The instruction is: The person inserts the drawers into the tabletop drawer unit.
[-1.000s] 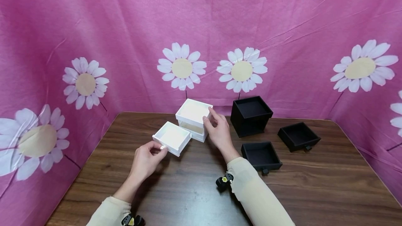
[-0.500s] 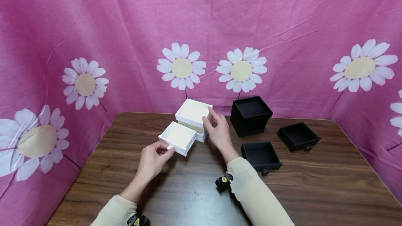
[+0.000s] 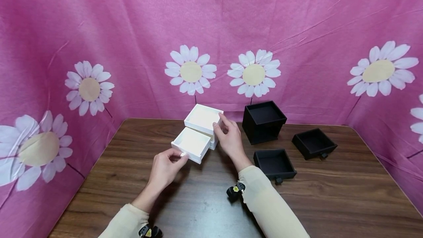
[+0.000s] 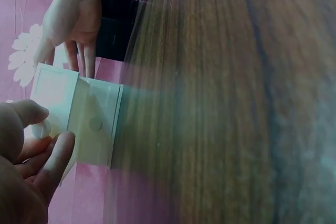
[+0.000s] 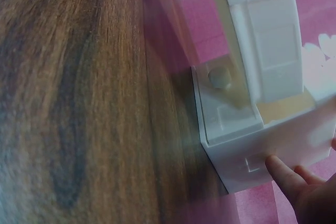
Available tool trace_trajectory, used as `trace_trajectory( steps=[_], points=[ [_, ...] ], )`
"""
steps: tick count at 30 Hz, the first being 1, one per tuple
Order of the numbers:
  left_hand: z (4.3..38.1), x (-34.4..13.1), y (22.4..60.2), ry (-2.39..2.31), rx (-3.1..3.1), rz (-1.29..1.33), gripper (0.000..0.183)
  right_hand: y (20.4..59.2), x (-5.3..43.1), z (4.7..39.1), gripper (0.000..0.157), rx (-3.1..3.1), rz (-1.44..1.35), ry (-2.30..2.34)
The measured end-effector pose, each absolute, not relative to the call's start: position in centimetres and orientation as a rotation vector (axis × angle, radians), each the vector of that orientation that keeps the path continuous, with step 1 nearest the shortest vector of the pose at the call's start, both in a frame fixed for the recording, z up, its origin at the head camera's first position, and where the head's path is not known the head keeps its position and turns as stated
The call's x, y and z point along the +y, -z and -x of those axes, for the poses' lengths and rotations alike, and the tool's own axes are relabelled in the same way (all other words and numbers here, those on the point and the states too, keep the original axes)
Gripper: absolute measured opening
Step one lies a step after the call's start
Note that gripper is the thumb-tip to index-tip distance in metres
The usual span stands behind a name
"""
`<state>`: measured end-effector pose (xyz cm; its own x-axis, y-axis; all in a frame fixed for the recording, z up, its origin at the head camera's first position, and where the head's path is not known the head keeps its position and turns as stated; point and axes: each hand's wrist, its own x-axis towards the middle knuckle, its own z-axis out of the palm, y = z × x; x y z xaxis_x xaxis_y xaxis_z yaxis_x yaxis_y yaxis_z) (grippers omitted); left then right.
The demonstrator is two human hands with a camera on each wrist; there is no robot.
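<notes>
A small white cabinet (image 3: 201, 117) stands at the back middle of the table, a shallow tray forming its top. At its open upper slot, a white drawer (image 3: 191, 142) hangs askew, its rear end at the opening. By its knob (image 4: 41, 128), my left hand (image 3: 165, 170) pinches this drawer between thumb and fingers. Below sits a lower drawer (image 5: 223, 103) with a round knob, flush in the cabinet. Against the cabinet's right side, my right hand (image 3: 229, 139) rests extended fingers; one fingertip presses the side wall in the right wrist view.
Right of the white cabinet stands a black cabinet (image 3: 264, 122) with a tray top. Two black drawers, one nearer (image 3: 275, 164) and another farther right (image 3: 314, 143), lie on the wooden table (image 3: 211, 208). A pink cloth (image 3: 218, 10) with daisies hangs around the table.
My left hand has moved the white drawer rightward, from the cabinet's front left corner to before its upper slot, turning it more in line. My right hand stays on the cabinet.
</notes>
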<state>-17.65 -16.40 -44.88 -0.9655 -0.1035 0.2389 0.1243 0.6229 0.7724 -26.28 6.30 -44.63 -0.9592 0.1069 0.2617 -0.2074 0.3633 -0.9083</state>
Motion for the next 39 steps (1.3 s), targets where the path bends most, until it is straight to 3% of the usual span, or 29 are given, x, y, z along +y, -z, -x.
trace_trajectory(
  steps=[39],
  points=[
    [18.4,-14.8,45.5,1.252,-2.530,0.029,0.012,44.7,6.4,26.3,0.054,-2.340,-0.110,-1.622]
  ],
)
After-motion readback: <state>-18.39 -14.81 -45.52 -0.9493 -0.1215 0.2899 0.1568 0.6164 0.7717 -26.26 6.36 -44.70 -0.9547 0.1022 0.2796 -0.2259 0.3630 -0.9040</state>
